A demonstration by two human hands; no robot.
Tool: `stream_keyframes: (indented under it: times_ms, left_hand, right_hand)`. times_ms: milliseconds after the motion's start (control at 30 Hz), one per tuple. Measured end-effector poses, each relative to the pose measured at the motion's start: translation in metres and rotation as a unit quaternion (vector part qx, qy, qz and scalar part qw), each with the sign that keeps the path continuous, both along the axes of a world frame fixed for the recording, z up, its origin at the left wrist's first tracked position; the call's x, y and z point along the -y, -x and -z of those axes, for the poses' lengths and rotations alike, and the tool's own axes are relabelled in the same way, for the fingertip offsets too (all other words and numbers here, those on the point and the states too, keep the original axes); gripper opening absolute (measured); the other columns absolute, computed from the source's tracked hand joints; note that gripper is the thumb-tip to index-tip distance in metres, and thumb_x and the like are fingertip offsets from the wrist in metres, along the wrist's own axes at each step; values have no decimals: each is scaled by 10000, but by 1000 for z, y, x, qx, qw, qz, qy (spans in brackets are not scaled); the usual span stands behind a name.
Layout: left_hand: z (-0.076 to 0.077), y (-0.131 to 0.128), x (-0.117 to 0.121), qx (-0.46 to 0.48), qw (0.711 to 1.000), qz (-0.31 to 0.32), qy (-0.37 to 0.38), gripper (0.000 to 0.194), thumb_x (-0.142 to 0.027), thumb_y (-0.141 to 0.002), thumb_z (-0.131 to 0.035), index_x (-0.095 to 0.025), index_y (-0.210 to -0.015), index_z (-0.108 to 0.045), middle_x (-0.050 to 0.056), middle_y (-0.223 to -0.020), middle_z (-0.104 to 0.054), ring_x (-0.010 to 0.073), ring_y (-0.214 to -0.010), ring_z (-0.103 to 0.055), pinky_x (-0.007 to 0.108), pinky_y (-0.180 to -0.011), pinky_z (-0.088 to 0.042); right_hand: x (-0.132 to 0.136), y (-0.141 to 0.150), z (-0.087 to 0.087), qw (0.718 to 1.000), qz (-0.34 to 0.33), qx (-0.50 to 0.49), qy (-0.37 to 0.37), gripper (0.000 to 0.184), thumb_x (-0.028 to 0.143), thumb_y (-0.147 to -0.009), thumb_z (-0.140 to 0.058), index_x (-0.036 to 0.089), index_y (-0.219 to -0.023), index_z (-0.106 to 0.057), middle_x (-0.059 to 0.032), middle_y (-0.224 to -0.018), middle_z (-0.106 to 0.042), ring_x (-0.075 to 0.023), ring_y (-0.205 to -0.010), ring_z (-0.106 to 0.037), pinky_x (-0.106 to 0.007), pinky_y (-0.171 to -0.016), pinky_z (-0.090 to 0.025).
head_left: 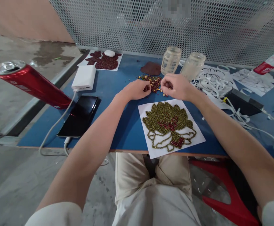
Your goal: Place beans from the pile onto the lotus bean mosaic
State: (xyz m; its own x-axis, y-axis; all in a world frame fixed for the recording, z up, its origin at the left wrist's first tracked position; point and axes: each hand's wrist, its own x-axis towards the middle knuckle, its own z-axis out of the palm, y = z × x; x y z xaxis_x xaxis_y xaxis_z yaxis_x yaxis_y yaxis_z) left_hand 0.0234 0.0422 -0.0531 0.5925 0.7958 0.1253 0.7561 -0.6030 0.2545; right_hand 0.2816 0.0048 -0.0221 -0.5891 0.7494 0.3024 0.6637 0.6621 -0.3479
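Note:
A pile of mixed beans and yellow kernels point(155, 83) lies on the blue table between my two hands. My left hand point(139, 89) rests at the pile's left side, fingers curled in; whatever is in them is hidden. At the right edge of the pile, my right hand point(174, 87) has thumb and fingers pinched together, and I cannot make out what they hold. Nearer to me is a white sheet with a flower picture point(140, 110), its petals filled with green beans point(160, 110) and its middle with dark red ones point(171, 124). The lower petals are only outlined in green beans.
Two jars point(171, 61) stand behind my right hand. To the left are a red can point(36, 84), a white power bank point(84, 77) and a phone point(80, 116) on a cable. Tangled white cables point(212, 86) lie right. A perforated metal panel point(127, 28) closes off the back.

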Motion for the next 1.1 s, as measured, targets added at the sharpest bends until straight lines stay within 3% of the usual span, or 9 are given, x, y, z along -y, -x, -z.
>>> stream_keyframes:
  times_ms: [100,233,467,600,800,1000,1100]
  left_hand:
    - [-1,-1,2,4,1000,-2,0,244,-306,-1013,-620,-195,-1135,-799,94,-1069,-850,226,-916,-733,353,-773,-466]
    - [-4,-2,5,12,1000,-9,6,229,-285,-999,-629,-195,-1120,-801,84,-1024,-840,221,-892,-728,351,-785,-475]
    - [-3,-1,4,25,1000,-9,17,209,-288,-1000,-633,-205,-1099,-798,75,-961,-818,215,-858,-717,350,-790,-485]
    - [-1,-1,3,23,1000,-8,18,227,-289,-996,-630,-206,-1117,-803,70,-957,-818,215,-872,-724,345,-805,-494]
    - [-3,-1,4,20,999,-11,24,251,-298,-994,-630,-210,-1150,-805,74,-992,-827,224,-915,-738,344,-848,-515]
    - [-2,-1,3,26,999,-8,26,237,-292,-990,-628,-208,-1126,-802,82,-975,-825,230,-915,-743,354,-854,-525]
    - [-2,0,3,33,999,-4,29,218,-293,-986,-634,-217,-1109,-797,78,-960,-824,231,-919,-744,355,-858,-529]
  right_hand:
    - [47,5,-3,986,-137,-41,84,92,307,-1007,-687,250,-935,-682,-46,-963,-720,-211,-832,-617,-370,-789,-480]
    - [93,13,4,968,-212,-21,131,94,252,-1042,-664,227,-955,-689,-29,-970,-699,-180,-828,-621,-330,-790,-459]
    - [101,19,21,962,-258,48,78,151,258,-1111,-622,217,-1007,-723,-43,-961,-704,-199,-835,-628,-331,-773,-436]
    - [100,17,22,959,-271,50,63,192,256,-1145,-577,216,-1030,-727,-59,-996,-726,-210,-890,-653,-337,-809,-460]
    - [100,13,17,963,-251,0,98,130,184,-1107,-598,218,-1046,-707,-64,-1043,-751,-206,-918,-665,-329,-838,-473]
    - [103,20,19,968,-190,-4,167,147,327,-1075,-717,226,-971,-695,-33,-954,-715,-200,-839,-630,-335,-785,-443]
    - [105,24,20,972,-155,1,178,155,321,-1028,-766,236,-928,-683,-26,-925,-698,-208,-841,-610,-345,-795,-426]
